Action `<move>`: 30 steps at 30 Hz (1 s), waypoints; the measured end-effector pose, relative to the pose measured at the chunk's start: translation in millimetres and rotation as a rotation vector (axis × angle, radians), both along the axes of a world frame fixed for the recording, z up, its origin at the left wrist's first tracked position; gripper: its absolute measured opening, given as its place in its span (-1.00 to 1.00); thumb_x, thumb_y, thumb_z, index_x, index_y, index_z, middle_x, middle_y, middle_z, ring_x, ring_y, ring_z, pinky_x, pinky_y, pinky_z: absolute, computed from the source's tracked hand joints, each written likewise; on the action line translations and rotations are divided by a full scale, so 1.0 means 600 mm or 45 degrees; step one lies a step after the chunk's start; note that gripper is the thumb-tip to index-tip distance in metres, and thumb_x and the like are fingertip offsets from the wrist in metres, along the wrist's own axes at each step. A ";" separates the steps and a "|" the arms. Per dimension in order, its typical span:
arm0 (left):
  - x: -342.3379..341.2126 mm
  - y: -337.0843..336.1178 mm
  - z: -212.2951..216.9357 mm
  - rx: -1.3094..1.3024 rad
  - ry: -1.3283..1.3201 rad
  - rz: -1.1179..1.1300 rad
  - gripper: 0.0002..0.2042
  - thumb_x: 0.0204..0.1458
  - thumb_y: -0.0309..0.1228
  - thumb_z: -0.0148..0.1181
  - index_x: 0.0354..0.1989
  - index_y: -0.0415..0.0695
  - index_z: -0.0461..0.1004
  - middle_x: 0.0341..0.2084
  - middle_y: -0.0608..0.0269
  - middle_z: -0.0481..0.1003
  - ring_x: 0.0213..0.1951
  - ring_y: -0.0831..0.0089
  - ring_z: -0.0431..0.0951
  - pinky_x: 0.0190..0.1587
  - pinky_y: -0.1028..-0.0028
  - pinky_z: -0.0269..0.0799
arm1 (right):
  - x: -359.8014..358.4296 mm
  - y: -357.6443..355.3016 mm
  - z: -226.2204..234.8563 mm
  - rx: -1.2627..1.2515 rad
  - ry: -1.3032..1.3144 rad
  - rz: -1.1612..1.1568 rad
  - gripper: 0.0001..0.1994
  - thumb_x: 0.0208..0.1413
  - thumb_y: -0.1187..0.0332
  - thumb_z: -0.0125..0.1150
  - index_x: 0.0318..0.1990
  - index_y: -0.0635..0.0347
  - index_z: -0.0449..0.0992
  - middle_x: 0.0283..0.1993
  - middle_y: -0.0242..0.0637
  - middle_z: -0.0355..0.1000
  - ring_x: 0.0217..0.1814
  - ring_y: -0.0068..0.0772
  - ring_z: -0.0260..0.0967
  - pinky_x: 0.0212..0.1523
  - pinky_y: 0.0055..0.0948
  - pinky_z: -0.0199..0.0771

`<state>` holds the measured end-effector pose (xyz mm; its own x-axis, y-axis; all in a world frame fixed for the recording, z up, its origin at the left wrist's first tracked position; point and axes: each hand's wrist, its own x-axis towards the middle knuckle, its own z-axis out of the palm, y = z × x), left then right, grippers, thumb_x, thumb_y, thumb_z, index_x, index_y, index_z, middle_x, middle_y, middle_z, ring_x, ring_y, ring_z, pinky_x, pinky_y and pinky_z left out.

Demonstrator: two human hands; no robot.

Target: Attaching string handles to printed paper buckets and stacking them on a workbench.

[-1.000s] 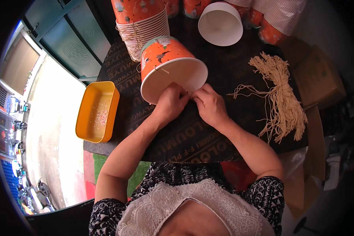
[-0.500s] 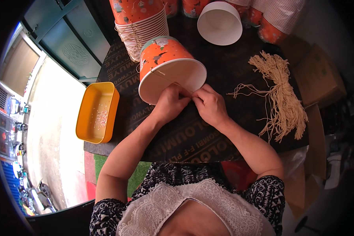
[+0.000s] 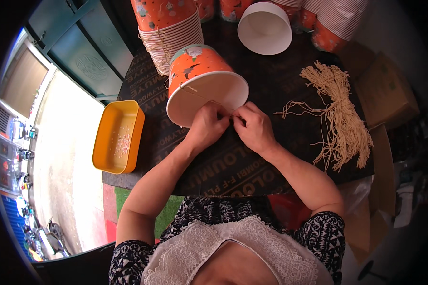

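Note:
An orange patterned paper bucket [image 3: 199, 66] lies on its side, its white mouth facing me. A thin cord [image 3: 190, 89] passes through its wall near the rim and runs across the opening toward my fingers. My left hand [image 3: 208, 123] is closed in a pinch on the cord at the lower part of the mouth. Close beside it, my right hand [image 3: 254, 124] pinches at the rim's lower right, its fingertips nearly meeting the left ones. The cord's end between the fingers is too small to make out. A bundle of cream cords [image 3: 340, 114] lies to the right.
A yellow tub [image 3: 110, 142] with small pale beads stands at the left edge of the dark table [image 3: 290, 166]. Stacked orange buckets [image 3: 173, 35] rise at the back left, more stacks [image 3: 340, 23] at the back right. A white-lined bucket [image 3: 265, 29] lies between them.
My fingertips have shifted slightly at the bucket's rim, with a small gap now between the two hands. The bucket has stayed almost in place.

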<state>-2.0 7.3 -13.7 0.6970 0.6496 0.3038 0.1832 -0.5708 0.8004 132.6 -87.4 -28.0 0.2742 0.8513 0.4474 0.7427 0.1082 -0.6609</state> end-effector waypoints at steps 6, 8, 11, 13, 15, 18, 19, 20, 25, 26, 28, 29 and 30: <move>-0.005 -0.003 0.015 -0.281 0.140 0.005 -0.85 -0.06 -0.50 0.11 -0.38 -0.35 0.50 -0.65 0.16 0.46 -0.64 0.45 0.47 -0.57 0.46 0.38 | 0.004 -0.002 -0.002 0.084 -0.012 0.010 -0.91 0.00 0.56 0.21 -0.30 0.30 0.55 -0.34 -0.13 0.44 -0.34 -0.10 0.47 -0.35 -0.30 0.45; -0.006 -0.004 0.016 -0.346 0.127 0.025 -0.85 -0.03 -0.49 0.08 -0.36 -0.33 0.49 -0.68 0.23 0.41 -0.73 0.51 0.40 -0.70 0.53 0.29 | 0.005 -0.002 -0.005 0.082 -0.052 0.009 -0.92 0.01 0.56 0.21 -0.31 0.31 0.55 -0.33 -0.13 0.45 -0.33 -0.10 0.47 -0.34 -0.29 0.46; -0.006 -0.003 0.015 -0.370 0.141 0.047 -0.84 -0.03 -0.49 0.07 -0.35 -0.34 0.49 -0.69 0.23 0.41 -0.72 0.50 0.40 -0.69 0.52 0.31 | 0.005 -0.004 -0.003 0.061 -0.039 0.051 -0.92 0.05 0.48 0.19 -0.31 0.29 0.53 -0.30 -0.08 0.41 -0.30 0.05 0.45 -0.33 -0.13 0.49; -0.006 0.000 0.012 -0.378 0.155 0.052 -0.83 -0.03 -0.48 0.07 -0.35 -0.34 0.49 -0.69 0.22 0.41 -0.73 0.50 0.40 -0.69 0.52 0.30 | 0.005 -0.006 -0.001 0.051 -0.063 0.056 -0.93 0.05 0.49 0.18 -0.31 0.28 0.53 -0.30 -0.08 0.41 -0.31 0.05 0.46 -0.33 -0.13 0.49; -0.006 0.001 0.012 -0.387 0.169 0.056 -0.83 -0.02 -0.48 0.06 -0.35 -0.34 0.50 -0.69 0.22 0.42 -0.73 0.50 0.40 -0.70 0.52 0.30 | 0.003 -0.008 0.002 0.040 -0.086 0.061 -0.93 0.06 0.49 0.18 -0.31 0.28 0.52 -0.29 -0.08 0.40 -0.32 0.05 0.46 -0.33 -0.13 0.50; -0.004 -0.002 0.021 -0.343 0.139 0.090 -0.86 -0.12 -0.52 0.09 -0.48 -0.37 0.51 -0.66 0.03 0.49 -0.59 0.32 0.51 -0.50 0.37 0.41 | 0.003 -0.009 0.002 0.046 -0.155 0.038 -0.90 0.02 0.53 0.19 -0.28 0.24 0.53 -0.32 -0.14 0.40 -0.32 -0.01 0.45 -0.33 -0.19 0.47; -0.003 -0.006 0.030 -0.442 0.143 0.095 -0.87 -0.08 -0.53 0.07 -0.49 -0.37 0.50 -0.70 0.10 0.45 -0.66 0.38 0.46 -0.59 0.41 0.36 | 0.004 -0.010 0.002 0.049 -0.173 0.047 -0.90 0.03 0.54 0.18 -0.27 0.23 0.52 -0.31 -0.14 0.40 -0.32 0.01 0.44 -0.33 -0.17 0.47; -0.002 -0.008 0.035 -0.542 0.146 0.100 -0.87 -0.05 -0.53 0.06 -0.50 -0.36 0.49 -0.75 0.16 0.42 -0.73 0.44 0.41 -0.68 0.45 0.30 | 0.005 -0.010 0.002 0.051 -0.190 0.056 -0.90 0.03 0.54 0.17 -0.27 0.22 0.51 -0.30 -0.13 0.39 -0.31 0.02 0.44 -0.33 -0.16 0.47; -0.005 -0.005 0.032 -0.557 0.099 0.090 -0.86 -0.02 -0.54 0.05 -0.52 -0.35 0.47 -0.77 0.22 0.38 -0.79 0.49 0.35 -0.76 0.50 0.22 | 0.001 -0.012 0.002 0.027 -0.226 0.062 -0.91 0.04 0.55 0.15 -0.27 0.24 0.46 -0.26 -0.11 0.38 -0.31 0.05 0.44 -0.36 -0.13 0.47; -0.005 -0.005 0.033 -0.554 0.096 0.088 -0.86 -0.02 -0.54 0.05 -0.52 -0.35 0.47 -0.77 0.22 0.38 -0.79 0.48 0.35 -0.76 0.49 0.23 | 0.000 -0.013 0.004 0.023 -0.238 0.071 -0.91 0.05 0.55 0.14 -0.27 0.25 0.45 -0.25 -0.10 0.37 -0.32 0.06 0.44 -0.36 -0.12 0.46; -0.004 -0.006 0.033 -0.541 0.097 0.096 -0.86 -0.02 -0.54 0.05 -0.51 -0.36 0.48 -0.78 0.22 0.37 -0.79 0.49 0.36 -0.77 0.49 0.23 | -0.001 -0.015 0.006 0.027 -0.241 0.080 -0.91 0.05 0.55 0.12 -0.27 0.27 0.44 -0.24 -0.09 0.37 -0.32 0.07 0.44 -0.37 -0.11 0.46; -0.003 -0.007 0.033 -0.527 0.095 0.103 -0.86 -0.01 -0.55 0.05 -0.51 -0.36 0.48 -0.78 0.23 0.37 -0.79 0.49 0.36 -0.77 0.50 0.23 | -0.001 -0.015 0.007 0.032 -0.245 0.089 -0.92 0.06 0.55 0.11 -0.27 0.28 0.43 -0.23 -0.08 0.36 -0.32 0.08 0.44 -0.37 -0.10 0.46; -0.003 -0.008 0.035 -0.527 0.097 0.104 -0.86 -0.01 -0.55 0.05 -0.51 -0.36 0.48 -0.78 0.23 0.37 -0.79 0.49 0.36 -0.77 0.50 0.23 | -0.001 -0.016 0.008 0.032 -0.243 0.090 -0.92 0.06 0.55 0.11 -0.27 0.28 0.43 -0.23 -0.08 0.36 -0.32 0.08 0.44 -0.37 -0.10 0.46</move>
